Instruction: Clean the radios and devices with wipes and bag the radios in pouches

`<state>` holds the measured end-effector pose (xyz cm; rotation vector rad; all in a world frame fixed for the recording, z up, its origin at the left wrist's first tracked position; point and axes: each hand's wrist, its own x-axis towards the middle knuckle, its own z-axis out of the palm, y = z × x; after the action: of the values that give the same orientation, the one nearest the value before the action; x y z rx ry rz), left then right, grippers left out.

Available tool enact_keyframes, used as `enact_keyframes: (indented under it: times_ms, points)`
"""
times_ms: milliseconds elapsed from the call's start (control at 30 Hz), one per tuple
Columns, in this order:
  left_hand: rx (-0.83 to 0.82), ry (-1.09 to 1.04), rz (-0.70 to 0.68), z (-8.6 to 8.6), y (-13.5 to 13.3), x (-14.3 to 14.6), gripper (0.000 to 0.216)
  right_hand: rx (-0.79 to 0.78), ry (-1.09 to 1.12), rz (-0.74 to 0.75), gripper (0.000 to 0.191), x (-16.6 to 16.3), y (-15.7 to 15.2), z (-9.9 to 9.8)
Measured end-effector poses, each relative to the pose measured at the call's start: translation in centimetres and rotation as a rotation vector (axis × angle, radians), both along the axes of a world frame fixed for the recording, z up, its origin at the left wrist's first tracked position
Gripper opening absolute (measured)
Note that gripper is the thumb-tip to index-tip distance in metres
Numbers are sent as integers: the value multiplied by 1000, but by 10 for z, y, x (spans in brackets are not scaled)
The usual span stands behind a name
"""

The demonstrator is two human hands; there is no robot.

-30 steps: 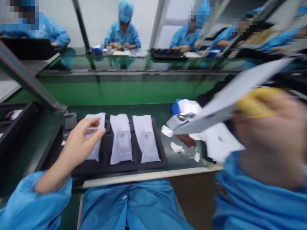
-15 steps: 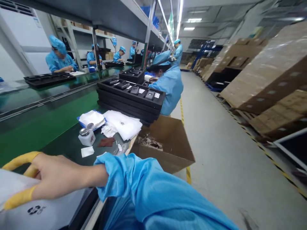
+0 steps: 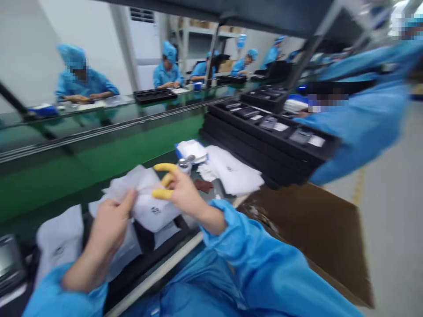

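Observation:
A thin white bag (image 3: 148, 200) with a dark printed mark is lifted above a black tray (image 3: 132, 286). My left hand (image 3: 110, 218) pinches its near-left edge between thumb and fingers. At the bag's right edge is my right hand (image 3: 185, 191), with yellow finger cots on its thumb and two fingers. These fingers are curved and apart, the thumb against the bag's printed face. More white sheets or bags (image 3: 62, 237) lie in the tray, partly hidden by my left wrist. A dark device with a screen (image 3: 9, 262) sits at the left edge, blurred.
Beyond my right hand are a metal-capped bottle (image 3: 184, 165), a blue tray of white wipes (image 3: 193, 149), a brown cloth (image 3: 204, 186) and white bags (image 3: 233, 171). Stacked black trays (image 3: 261, 145) and a cardboard box (image 3: 307, 237) are to the right. Co-workers sit across the green line (image 3: 132, 154).
The view has swung left. My left hand has come into view, pinching a white bag. My right hand no longer reaches over the bags at the left edge; the bag is now lifted between both hands.

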<state>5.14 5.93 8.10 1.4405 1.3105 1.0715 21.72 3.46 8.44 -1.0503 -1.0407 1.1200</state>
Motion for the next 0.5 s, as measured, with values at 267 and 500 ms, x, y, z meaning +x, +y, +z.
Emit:
enact_keyframes:
  times_ms: [267,500]
  points:
    - [-284,-384,-154,6,-9,24,55,15,89,-103,47,26,-11,2]
    - [-195,-330,171,22,-13,-23,42,219,-251,-706,22,155,-1,33]
